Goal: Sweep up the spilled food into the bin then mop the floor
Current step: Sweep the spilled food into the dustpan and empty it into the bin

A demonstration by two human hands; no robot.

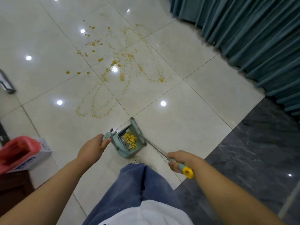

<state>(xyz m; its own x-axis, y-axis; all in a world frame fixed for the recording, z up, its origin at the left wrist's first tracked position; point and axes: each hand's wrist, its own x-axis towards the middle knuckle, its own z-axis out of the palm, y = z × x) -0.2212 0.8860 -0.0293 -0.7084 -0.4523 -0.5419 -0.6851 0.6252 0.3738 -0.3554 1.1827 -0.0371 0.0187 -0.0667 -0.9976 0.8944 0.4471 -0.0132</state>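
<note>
Sweeping stage: left hand (95,146) grips the loaded dustpan (128,144), right hand (178,161) clasps the broom (155,146) handle. The next move probably calls for a level carry to the bin (19,151).

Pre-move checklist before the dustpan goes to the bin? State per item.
1. Left hand grips dustpan handle: ok.
2. Right hand grips broom handle: ok.
3. Food pieces lie inside the dustpan: ok.
4. Bin open, on the person's left: ok.
5. Floor free of spill: not ok, yellow smears remain ahead.
</note>
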